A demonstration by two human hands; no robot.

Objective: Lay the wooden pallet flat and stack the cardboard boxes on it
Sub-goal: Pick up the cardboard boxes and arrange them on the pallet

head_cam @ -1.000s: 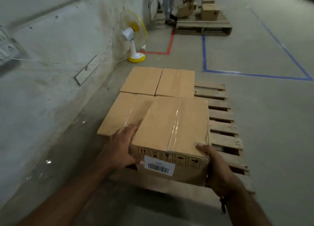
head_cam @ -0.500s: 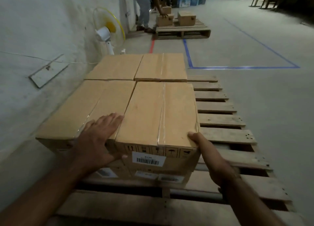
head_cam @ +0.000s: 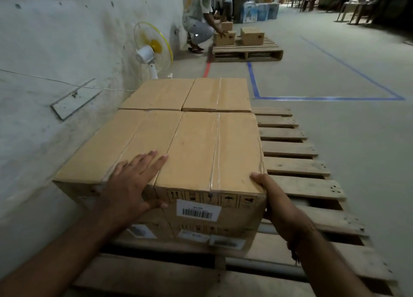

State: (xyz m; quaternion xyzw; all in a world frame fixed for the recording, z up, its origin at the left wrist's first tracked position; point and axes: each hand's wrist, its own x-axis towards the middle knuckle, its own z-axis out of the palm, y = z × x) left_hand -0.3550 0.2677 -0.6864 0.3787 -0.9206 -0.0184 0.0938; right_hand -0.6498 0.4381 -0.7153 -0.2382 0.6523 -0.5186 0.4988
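Note:
The wooden pallet [head_cam: 295, 167] lies flat on the floor, with cardboard boxes stacked two layers high on its left part. The near right top box [head_cam: 207, 149] has a taped seam and a barcode label on its front. My right hand [head_cam: 274, 198] grips its front right corner, thumb on top and fingers down the side. My left hand [head_cam: 131, 182] rests flat across the seam between this box and the near left box [head_cam: 107, 153], thumb on the front face. Two more top boxes [head_cam: 219, 94] sit behind. A lower box [head_cam: 201, 232] shows underneath.
A concrete wall [head_cam: 44, 39] runs close along the left. A standing fan [head_cam: 152, 48] is behind the stack. Farther back a crouching person [head_cam: 199, 21] handles boxes on a second pallet [head_cam: 245, 51]. Blue tape [head_cam: 324, 98] marks the floor to the right.
The box I carried in both hands has come down onto the stack beside the near left box. My left hand slid from its side onto the box tops.

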